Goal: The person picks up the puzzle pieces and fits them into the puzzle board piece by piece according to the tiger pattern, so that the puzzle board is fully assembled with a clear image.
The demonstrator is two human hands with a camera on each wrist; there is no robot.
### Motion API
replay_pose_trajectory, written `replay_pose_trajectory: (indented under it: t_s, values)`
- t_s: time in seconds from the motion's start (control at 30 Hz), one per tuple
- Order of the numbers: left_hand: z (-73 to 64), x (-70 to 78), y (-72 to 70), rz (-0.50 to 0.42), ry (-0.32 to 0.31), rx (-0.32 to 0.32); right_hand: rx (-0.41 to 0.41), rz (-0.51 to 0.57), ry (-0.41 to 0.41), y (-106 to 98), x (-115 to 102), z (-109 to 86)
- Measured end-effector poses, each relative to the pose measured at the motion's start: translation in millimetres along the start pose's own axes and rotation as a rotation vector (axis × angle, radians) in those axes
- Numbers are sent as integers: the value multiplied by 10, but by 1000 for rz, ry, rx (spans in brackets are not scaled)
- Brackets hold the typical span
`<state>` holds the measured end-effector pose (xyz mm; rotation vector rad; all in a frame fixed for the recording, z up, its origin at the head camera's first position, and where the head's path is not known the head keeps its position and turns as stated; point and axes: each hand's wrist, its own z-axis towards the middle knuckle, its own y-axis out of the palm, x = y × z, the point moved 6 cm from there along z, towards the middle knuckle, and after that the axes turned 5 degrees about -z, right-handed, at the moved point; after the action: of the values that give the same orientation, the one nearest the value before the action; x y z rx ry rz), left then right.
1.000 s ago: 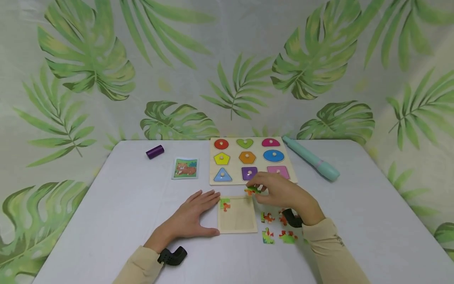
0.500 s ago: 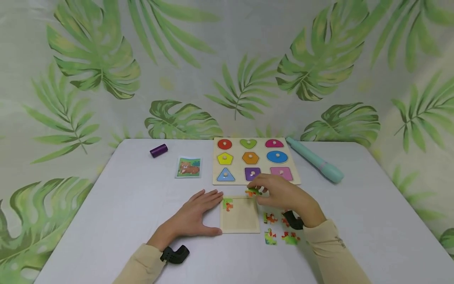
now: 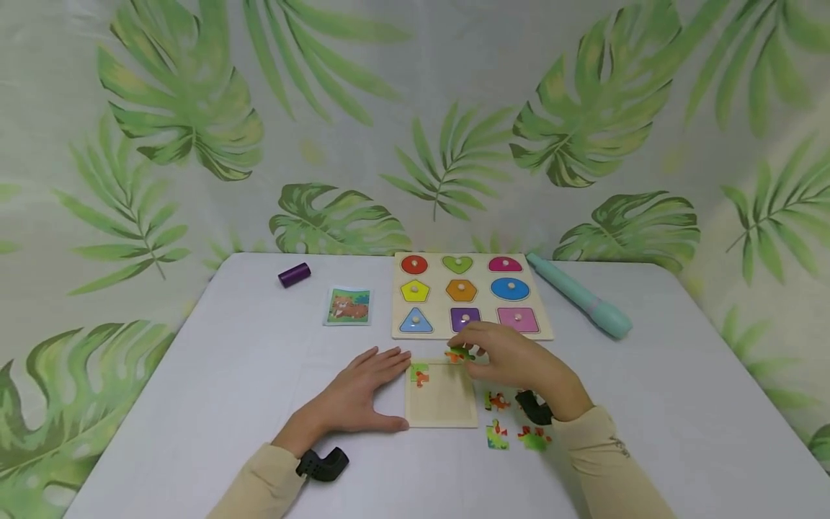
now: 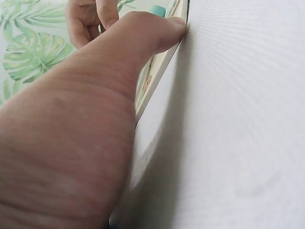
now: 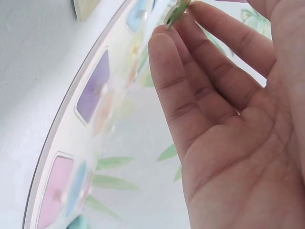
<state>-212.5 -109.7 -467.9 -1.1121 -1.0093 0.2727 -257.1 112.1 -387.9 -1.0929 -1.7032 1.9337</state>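
Note:
A square wooden puzzle tray (image 3: 442,404) lies on the white table, with one green and orange jigsaw piece (image 3: 419,373) in its upper left corner. Spread along the tray's left side, my left hand (image 3: 355,396) has its fingertips and thumb (image 4: 174,31) right at the edge. My right hand (image 3: 509,355) pinches another green and orange jigsaw piece (image 3: 460,354) over the tray's upper right corner; in the right wrist view that piece (image 5: 178,13) shows edge-on at the fingertips. Several loose jigsaw pieces (image 3: 497,435) lie right of the tray, one partly hidden by the right wrist.
Behind the tray lies a wooden shape board (image 3: 436,277) with colourful knobbed shapes. A picture card of a brown animal (image 3: 348,307) and a purple cylinder (image 3: 295,274) are at the back left. A mint-green tube-shaped object (image 3: 580,295) lies at the back right.
The whole scene shifts slightly right as the head view turns. My right hand, with its pinched piece, moves slightly left relative to the tray. My left hand stays at the tray's edge.

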Motion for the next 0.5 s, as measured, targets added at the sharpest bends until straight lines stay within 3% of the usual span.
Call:
replay_pose_trajectory:
  t_s: [0.27, 0.5]
  values:
    - [-22, -3, 13, 4, -7, 3, 5, 11, -50, 61, -21, 14]
    - [-5, 10, -6, -10, 0, -3, 63, -48, -121, 61, -72, 72]
